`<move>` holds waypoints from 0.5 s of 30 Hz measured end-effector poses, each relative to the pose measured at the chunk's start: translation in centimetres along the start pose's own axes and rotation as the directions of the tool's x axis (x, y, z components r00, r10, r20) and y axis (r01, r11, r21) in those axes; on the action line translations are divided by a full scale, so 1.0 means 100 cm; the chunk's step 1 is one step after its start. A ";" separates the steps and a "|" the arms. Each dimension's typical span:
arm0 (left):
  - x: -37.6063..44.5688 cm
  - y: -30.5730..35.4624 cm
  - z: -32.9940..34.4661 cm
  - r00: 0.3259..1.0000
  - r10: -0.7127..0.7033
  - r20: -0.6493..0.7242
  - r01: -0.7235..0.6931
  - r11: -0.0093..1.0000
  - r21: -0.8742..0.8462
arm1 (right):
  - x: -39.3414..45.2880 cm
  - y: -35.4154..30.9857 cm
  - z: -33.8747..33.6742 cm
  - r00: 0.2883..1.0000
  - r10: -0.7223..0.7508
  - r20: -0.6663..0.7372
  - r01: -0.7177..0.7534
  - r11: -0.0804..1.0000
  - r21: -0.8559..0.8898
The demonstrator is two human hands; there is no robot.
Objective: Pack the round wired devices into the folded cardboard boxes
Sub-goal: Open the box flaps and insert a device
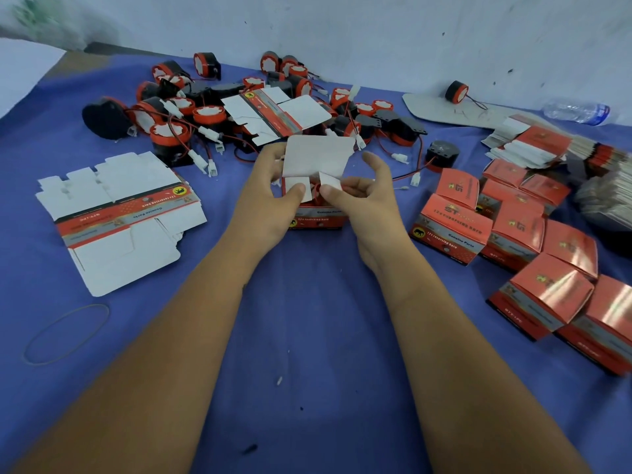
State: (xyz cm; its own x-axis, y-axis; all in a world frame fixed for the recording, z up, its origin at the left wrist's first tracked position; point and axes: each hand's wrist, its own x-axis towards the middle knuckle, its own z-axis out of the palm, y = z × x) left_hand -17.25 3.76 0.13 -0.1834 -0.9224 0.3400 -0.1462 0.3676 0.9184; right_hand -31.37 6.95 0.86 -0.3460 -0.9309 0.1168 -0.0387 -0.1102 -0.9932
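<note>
Two hands: left hand (270, 193) and right hand (362, 193) meet over one open box (316, 217) at the middle of the blue cloth (307, 336); each thumb presses a white side flap inward while the curled fingers hold the box walls
Hidden: the box's inside is mostly covered by flaps and thumbs; only a sliver of red shows between them, so whether a device sits inside cannot be told for certain
Hard to read: print on the box front is upside down and blurred; the far-right stack (605, 196) is cut by the edge
Box look: red and grey printed outside, white inside, tall lid flap (318, 159) standing up on the far side
Device pile (212, 111): far left to centre, too tangled for a firm count, roughly twenty; round black bodies, red rims, white faces, red-black wires with white plugs
Lone devices: one (456, 92) far right on a grey sheet, one black (443, 153) right of the hands
Flat blanks: one (119, 213) left, one (273, 114) on the pile
Closed boxes (513, 241): about ten, near right
Others: rubber band (66, 333) near left, water bottle (578, 112) far right
</note>
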 end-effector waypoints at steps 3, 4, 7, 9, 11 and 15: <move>0.001 0.002 -0.003 0.989 0.119 -0.089 -0.107 0.986 0.126 | 0.001 -0.001 0.001 0.997 0.015 0.077 -0.008 0.996 -0.089; 0.001 0.002 -0.003 0.984 0.142 -0.107 -0.125 0.980 0.153 | 0.002 -0.001 0.001 0.997 -0.007 0.080 0.015 0.995 -0.095; 0.001 0.003 -0.005 0.992 0.089 -0.091 -0.073 0.984 0.162 | 0.002 -0.002 -0.001 0.998 -0.046 0.051 0.051 0.994 -0.100; 0.000 0.006 -0.011 0.998 -0.042 -0.037 0.044 0.997 0.062 | 0.005 -0.005 -0.007 0.998 -0.013 0.065 0.019 0.996 -0.083; 0.000 0.008 -0.019 0.988 -0.144 0.053 0.147 0.987 -0.064 | 0.006 -0.007 -0.015 0.990 0.020 0.143 -0.005 0.995 -0.099; -0.006 0.005 -0.027 0.988 -0.055 0.145 0.043 0.996 0.081 | 0.003 -0.005 -0.029 0.927 -0.011 0.374 0.074 0.985 -0.156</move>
State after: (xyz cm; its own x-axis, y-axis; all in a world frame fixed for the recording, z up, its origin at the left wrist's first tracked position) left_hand -14.59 4.12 0.91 -0.3138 -0.9142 0.2566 -0.2327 0.3360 0.9126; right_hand -34.13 7.74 1.37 0.0298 -0.9923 0.1198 -0.2105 -0.1234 -0.9698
